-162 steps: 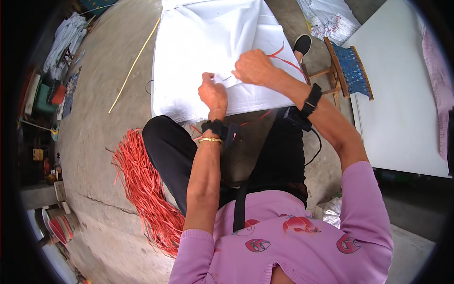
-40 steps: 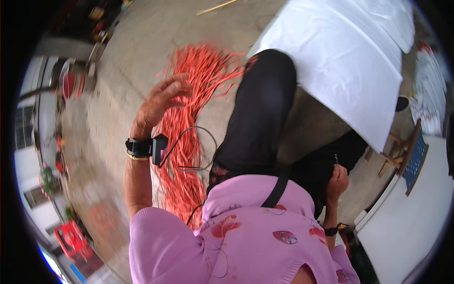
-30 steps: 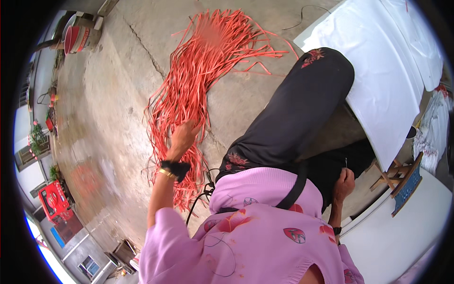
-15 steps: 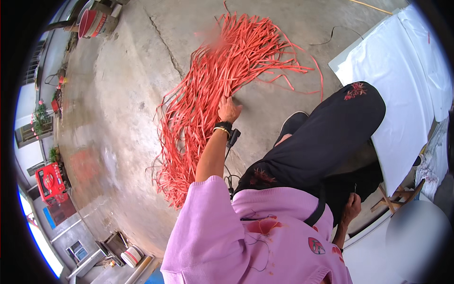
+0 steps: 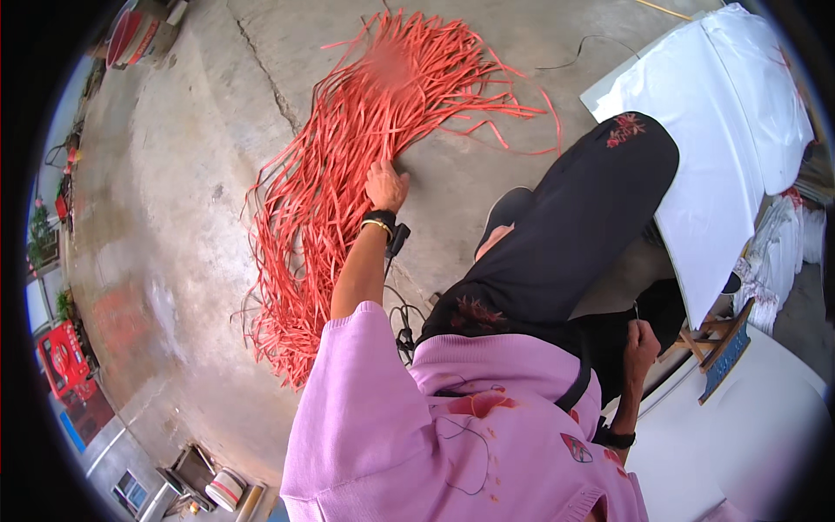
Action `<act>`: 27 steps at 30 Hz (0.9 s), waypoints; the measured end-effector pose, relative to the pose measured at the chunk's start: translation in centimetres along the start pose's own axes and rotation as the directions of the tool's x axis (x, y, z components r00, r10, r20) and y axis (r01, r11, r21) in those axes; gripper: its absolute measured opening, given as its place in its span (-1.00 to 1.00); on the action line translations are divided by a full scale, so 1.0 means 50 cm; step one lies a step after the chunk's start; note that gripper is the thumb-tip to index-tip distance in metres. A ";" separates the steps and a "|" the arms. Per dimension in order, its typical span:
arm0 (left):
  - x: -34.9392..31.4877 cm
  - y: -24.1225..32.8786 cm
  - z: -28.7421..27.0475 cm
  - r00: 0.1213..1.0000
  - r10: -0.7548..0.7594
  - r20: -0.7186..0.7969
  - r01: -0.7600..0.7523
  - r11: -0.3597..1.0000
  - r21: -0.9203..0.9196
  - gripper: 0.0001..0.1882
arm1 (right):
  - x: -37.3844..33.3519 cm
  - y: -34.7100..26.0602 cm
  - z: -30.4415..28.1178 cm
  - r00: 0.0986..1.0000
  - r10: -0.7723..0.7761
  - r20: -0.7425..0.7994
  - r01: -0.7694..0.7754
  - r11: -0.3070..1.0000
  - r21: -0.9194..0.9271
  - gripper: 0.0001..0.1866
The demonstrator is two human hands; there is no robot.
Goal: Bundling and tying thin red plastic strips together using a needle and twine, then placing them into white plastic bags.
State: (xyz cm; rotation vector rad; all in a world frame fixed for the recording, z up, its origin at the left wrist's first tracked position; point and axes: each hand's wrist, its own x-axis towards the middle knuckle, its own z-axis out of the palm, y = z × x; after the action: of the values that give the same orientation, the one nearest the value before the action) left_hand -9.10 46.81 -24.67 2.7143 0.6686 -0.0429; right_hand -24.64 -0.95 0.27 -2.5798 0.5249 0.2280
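Observation:
A long heap of flat red plastic strips (image 5: 291, 239) lies across the concrete floor to my left and ahead. My left hand (image 5: 385, 185) rests at the heap's right edge, its fingers curled in on some of the strips; the fingertips are partly hidden among them. A dark band and a thin bracelet circle that wrist. At the right, beside my lap, my right hand (image 5: 642, 348) is closed around a slim tool with a thin metal tip (image 5: 637, 310); its handle is hidden in the fist.
White sheeting (image 5: 696, 130) covers a flat surface at my right, next to my knee in black trousers (image 5: 600, 200). A wooden stool (image 5: 709, 339) stands below it. A black cable (image 5: 404, 326) lies near my left forearm. Buckets (image 5: 226, 490) and a red machine (image 5: 65, 358) stand far left.
The view has turned, so the heap and my legs sit further left in the picture. My right hand with the slim tool has shifted slightly outward from my lap. My left hand stays at the heap.

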 end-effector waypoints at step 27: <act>-0.033 0.099 0.042 0.965 0.222 -0.140 -0.219 0.975 0.036 -0.50 | -0.035 -0.097 -0.104 0.985 -0.153 -0.084 0.158 0.986 0.050 -0.88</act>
State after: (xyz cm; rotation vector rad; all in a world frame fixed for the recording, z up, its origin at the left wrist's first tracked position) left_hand -8.19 41.27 -24.87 2.8134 0.4015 0.2027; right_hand -23.93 0.92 7.32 -2.5674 0.3506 0.0554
